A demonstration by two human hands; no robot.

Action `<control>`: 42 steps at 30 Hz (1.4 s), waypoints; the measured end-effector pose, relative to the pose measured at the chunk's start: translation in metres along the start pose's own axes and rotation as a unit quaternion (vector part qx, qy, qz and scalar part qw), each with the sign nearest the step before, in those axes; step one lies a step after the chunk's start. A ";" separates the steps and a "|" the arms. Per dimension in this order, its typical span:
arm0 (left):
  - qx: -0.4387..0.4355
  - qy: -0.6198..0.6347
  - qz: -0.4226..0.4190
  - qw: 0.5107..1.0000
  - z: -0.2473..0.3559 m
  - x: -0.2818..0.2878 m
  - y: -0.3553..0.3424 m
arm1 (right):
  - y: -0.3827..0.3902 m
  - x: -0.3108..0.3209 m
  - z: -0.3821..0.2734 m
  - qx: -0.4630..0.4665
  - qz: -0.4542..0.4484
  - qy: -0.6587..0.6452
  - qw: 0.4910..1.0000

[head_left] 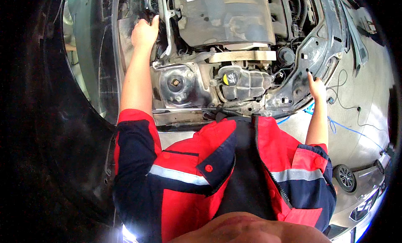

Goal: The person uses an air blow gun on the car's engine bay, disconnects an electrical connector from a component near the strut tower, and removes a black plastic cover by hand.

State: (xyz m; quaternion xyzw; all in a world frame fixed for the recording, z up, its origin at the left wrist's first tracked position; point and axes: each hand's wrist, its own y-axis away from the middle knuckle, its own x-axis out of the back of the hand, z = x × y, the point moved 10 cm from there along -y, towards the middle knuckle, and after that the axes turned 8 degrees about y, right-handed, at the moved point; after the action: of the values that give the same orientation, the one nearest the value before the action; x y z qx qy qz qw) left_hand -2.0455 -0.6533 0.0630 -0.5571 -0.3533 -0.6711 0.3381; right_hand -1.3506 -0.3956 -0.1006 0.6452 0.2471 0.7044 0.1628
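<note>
My left hand [143, 32] is over the far left part of the engine bay, beside a narrow metal bar [169, 31]. Its knuckles are bent and its thumb points away from me; the fingertips are hidden, and what they hold, if anything, I cannot make out. On the right, my right hand [317, 89] rests at the edge of the black front panel [298, 73], one digit stretched out over it. Between the hands are the dark engine cover [226, 19], a coolant tank [247, 84] with a black and yellow cap [230, 78], and a strut mount [176, 83].
A windscreen [92, 58] borders the bay on the left. A round black cap [286, 56] sits near the front panel. Dark cable [344, 81] and a blue hose [351, 128] lie on the floor at right, near another car [362, 182].
</note>
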 end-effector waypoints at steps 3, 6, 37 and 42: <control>-0.105 -0.045 -0.028 0.993 0.022 -0.003 0.007 | 0.000 0.001 0.000 0.002 0.006 0.010 1.000; -0.175 -0.041 0.048 0.983 0.038 0.014 0.015 | 0.001 0.003 -0.001 0.003 0.011 0.006 1.000; -0.096 -0.122 -0.053 0.986 0.036 -0.012 -0.006 | 0.010 0.014 -0.004 -0.007 -0.028 -0.013 1.000; -0.015 -0.113 -0.098 0.989 0.032 -0.011 -0.003 | 0.012 0.016 -0.004 -0.009 -0.030 -0.019 0.999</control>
State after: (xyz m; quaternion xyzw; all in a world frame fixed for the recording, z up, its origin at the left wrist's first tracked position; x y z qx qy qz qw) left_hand -2.0302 -0.6242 0.0563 -0.5975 -0.4319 -0.6389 0.2198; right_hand -1.3556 -0.3973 -0.0808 0.6492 0.2569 0.6891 0.1941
